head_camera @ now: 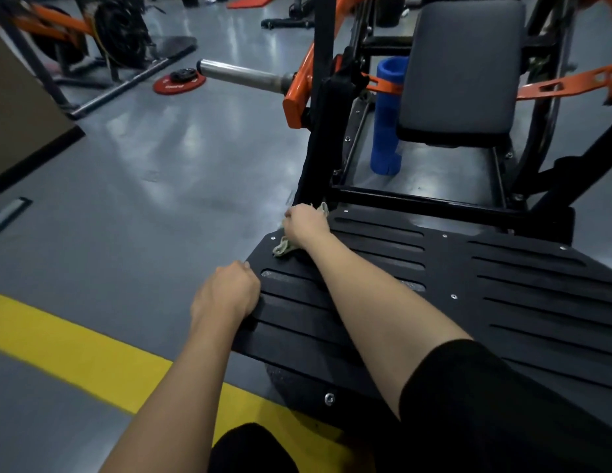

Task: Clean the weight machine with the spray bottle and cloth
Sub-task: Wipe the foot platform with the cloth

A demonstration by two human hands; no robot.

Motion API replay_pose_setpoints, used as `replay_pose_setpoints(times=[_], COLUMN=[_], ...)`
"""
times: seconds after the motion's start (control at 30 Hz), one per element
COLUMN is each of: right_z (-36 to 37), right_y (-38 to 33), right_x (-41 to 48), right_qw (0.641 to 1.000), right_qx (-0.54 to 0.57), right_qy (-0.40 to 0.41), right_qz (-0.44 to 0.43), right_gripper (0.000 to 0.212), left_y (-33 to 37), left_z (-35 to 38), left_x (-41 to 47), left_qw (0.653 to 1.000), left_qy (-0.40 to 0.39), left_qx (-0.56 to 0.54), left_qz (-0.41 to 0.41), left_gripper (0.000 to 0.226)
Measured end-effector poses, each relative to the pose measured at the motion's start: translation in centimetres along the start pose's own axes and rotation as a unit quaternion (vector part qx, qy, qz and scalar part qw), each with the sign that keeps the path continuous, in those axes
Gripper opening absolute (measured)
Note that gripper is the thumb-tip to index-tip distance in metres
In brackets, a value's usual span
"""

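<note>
Two hands are on the black slotted footplate [451, 268] of the weight machine [322, 138]: the left hand [226, 291] clenches its fingers over the footplate's left edge, and the right hand [306, 225] grasps the pale green cloth [283, 248], bunched on the footplate's far left corner. Wiping seems under way there; the footplate's broad right side and the grey seat pad [461, 70] beyond it probably remain. No spray bottle shows. White lettering on the red weight disc [179, 84], on the floor [161, 172] beyond the footplate's left, is too blurred to read.
</note>
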State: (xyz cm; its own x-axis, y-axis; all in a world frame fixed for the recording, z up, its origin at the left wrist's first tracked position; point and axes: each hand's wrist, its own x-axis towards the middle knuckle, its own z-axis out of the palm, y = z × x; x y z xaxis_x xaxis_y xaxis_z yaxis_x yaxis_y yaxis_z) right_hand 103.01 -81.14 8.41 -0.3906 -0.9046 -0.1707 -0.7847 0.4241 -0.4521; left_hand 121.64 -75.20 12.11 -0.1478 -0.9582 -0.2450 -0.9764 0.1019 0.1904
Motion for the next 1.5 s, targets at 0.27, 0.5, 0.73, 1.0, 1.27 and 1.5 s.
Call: replay_pose_setpoints(times=[0.27, 0.5, 0.73, 1.0, 1.27, 1.5], right_z=[-1.9, -4.4, -7.2, -7.9, -1.4, 6.8], right_y=[3.7, 10.1, 16.0, 21.8, 26.0, 33.3], right_x=[-8.7, -22.7, -31.3, -39.4, -48.0, -48.7], right_qw=[0.999, 0.998, 0.956, 0.874, 0.797, 0.844], right_qx=[0.002, 0.017, 0.160, 0.171, 0.084, 0.224], right_qy=[0.018, 0.067, 0.242, 0.443, 0.593, 0.360], right_qz=[-0.034, 0.000, 0.053, 0.099, 0.084, 0.330], right_gripper=[0.041, 0.037, 0.038, 0.007, 0.045, 0.013], left_y=[0.7, 0.6, 8.6, 15.2, 17.2, 17.2], left_z=[-1.4, -1.4, 0.8, 6.9, 7.8, 9.0], left_x=[-1.6, -2.9, -9.4, -17.8, -21.8, -22.9], left_qw=[1.000, 0.999, 0.927, 0.866, 0.829, 0.843], left_qy=[-0.018, 0.037, -0.005, -0.103, -0.040, 0.019], left_qx=[-0.009, 0.019, -0.150, -0.120, -0.112, -0.049], left_qz=[-0.011, 0.031, 0.344, 0.475, 0.546, 0.535], left_gripper=[0.045, 0.041, 0.054, 0.072, 0.073, 0.057])
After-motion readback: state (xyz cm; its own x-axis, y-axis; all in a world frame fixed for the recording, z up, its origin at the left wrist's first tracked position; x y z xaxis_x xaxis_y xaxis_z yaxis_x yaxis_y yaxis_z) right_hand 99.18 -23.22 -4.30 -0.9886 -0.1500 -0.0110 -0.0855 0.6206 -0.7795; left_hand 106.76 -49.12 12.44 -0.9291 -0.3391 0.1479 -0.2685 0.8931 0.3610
